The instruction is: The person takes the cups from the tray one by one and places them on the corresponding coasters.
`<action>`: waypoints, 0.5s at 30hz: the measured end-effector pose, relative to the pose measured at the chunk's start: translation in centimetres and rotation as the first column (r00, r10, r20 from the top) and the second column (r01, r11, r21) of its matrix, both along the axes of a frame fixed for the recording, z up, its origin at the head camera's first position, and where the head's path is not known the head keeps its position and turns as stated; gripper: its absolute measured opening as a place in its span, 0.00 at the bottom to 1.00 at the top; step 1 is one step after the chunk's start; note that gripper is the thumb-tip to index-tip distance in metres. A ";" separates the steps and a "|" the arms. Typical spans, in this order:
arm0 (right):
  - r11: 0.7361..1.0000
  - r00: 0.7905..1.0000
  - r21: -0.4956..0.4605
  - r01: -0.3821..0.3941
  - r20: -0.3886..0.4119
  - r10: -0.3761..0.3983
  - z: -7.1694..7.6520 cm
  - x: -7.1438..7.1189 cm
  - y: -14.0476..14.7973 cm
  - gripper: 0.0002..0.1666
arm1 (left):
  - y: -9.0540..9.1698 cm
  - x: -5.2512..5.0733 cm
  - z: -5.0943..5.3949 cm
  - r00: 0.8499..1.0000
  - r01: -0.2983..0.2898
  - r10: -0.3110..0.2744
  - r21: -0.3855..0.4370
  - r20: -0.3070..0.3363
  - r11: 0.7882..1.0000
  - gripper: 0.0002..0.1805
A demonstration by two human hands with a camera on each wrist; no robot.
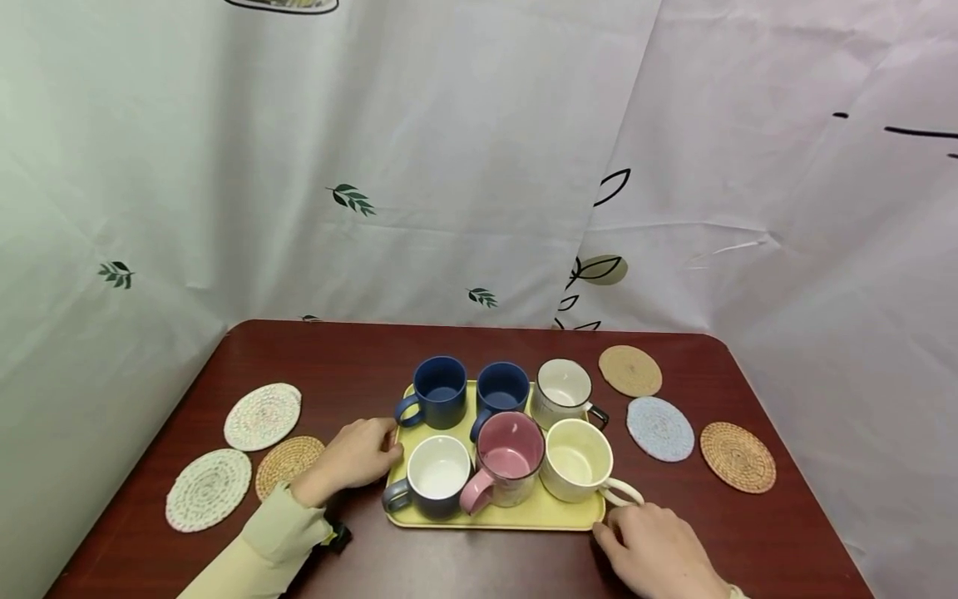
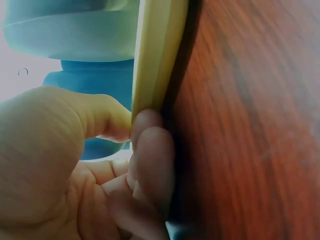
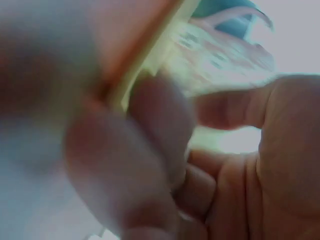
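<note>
A yellow tray (image 1: 539, 517) lies on the table with several mugs on it. Two dark blue mugs (image 1: 440, 403) and a white mug with a dark rim (image 1: 561, 406) form its back row. In front stand a grey mug with a white inside (image 1: 439, 499), a pink mug (image 1: 511, 462) and a cream mug (image 1: 576, 466). My left hand (image 1: 358, 453) grips the tray's left edge, thumb above the rim and fingers beneath, as the left wrist view shows. At the front right corner, my right hand (image 1: 659, 549) holds the tray rim (image 3: 150, 55) between thumb and fingers; that view is blurred.
On the left of the dark red table (image 1: 329, 353) lie two pale woven coasters (image 1: 262, 416) and a tan one (image 1: 288, 466). To the right lie a beige coaster (image 1: 630, 371), a light blue one (image 1: 660, 428) and a tan one (image 1: 738, 457). A white curtain (image 1: 449, 166) hangs behind.
</note>
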State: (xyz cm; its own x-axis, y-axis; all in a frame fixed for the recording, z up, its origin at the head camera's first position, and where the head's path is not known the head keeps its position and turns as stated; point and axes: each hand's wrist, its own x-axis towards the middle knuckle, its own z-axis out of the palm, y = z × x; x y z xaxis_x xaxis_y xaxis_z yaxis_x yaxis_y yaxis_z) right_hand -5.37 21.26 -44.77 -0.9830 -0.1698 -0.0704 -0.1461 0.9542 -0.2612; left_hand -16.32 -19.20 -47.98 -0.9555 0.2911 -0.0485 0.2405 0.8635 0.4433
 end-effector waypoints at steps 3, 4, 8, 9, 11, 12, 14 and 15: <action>0.992 0.994 -0.088 -0.093 -0.066 0.087 1.4 -0.2 1.2 0.26 | -0.1 0.2 0.1 1.000 -0.016 0.016 0.008 0.011 1.000 0.14; 0.986 0.990 -0.121 -0.113 -0.093 0.102 1.8 -0.4 1.6 0.26 | -0.1 0.3 0.1 1.000 -0.021 0.021 0.010 0.013 1.000 0.14; 0.967 0.977 -0.220 -0.131 -0.195 0.088 2.5 -1.3 3.1 0.27 | -0.1 0.8 0.2 0.999 -0.045 0.044 0.022 0.018 0.999 0.14; 0.963 0.974 -0.239 -0.129 -0.212 0.078 2.5 -1.6 3.4 0.27 | -0.1 0.9 0.2 0.999 -0.050 0.050 0.025 0.019 0.998 0.14; 0.958 0.968 -0.257 -0.127 -0.241 0.064 2.3 -2.3 4.0 0.27 | 0.0 1.1 0.2 0.998 -0.058 0.058 0.026 0.019 0.998 0.14; 0.953 0.971 -0.276 -0.123 -0.231 0.058 2.1 -2.6 4.3 0.26 | 0.0 1.1 0.2 0.998 -0.060 0.060 0.028 0.018 0.998 0.14; 0.940 0.982 -0.325 -0.105 -0.185 0.046 1.8 -3.5 4.8 0.23 | 0.0 1.2 0.1 0.998 -0.062 0.062 0.031 0.013 0.998 0.13; 0.934 0.988 -0.346 -0.090 -0.147 0.041 1.7 -4.0 5.0 0.22 | 0.0 1.2 0.0 0.998 -0.061 0.061 0.033 0.009 0.998 0.13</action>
State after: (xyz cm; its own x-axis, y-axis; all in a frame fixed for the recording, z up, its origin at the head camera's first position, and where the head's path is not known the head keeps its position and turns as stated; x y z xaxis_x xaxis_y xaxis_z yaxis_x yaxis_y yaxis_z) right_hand -9.34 26.29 -43.10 -0.9648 -0.2236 0.1383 -0.2626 0.7921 -0.5510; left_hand -15.14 -19.24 -47.93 -0.9711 0.2340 -0.0470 0.1845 0.8609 0.4741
